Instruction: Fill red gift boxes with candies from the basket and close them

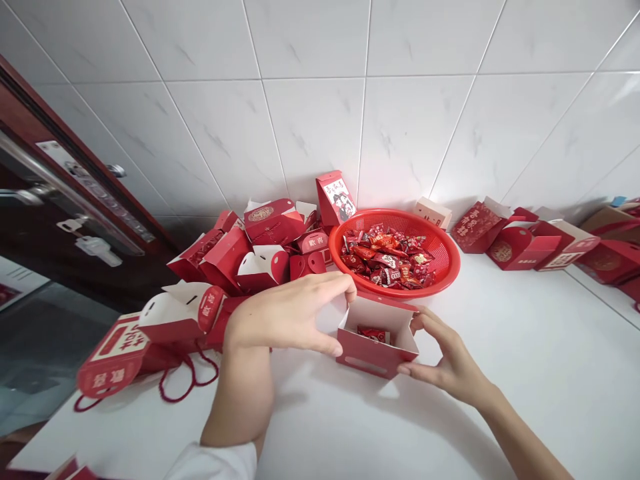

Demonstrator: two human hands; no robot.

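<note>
1. While the open red box [360, 348] is between the two hands, the left hand [287, 310] pinches its left end, thumb at the front and bent fingers at the back.
2. The right hand [453, 363] pinches the right end, with its thumb low and its fingers up by the top edge.
3. The box is just in front of the round red basket [447, 257], above or on the white table [500, 417]; I cannot tell if its bottom touches.
4. Some red candy [374, 335] lies inside the box.
5. A big heap of wrapped sweets [387, 261] fills much of the basket.
6. On the left is a messy pile of red and white boxes [273, 223], and dark red string [177, 397] loops out near the front.
7. More boxes [523, 243] stand in a row on the right, near the tiled wall [310, 120].
</note>
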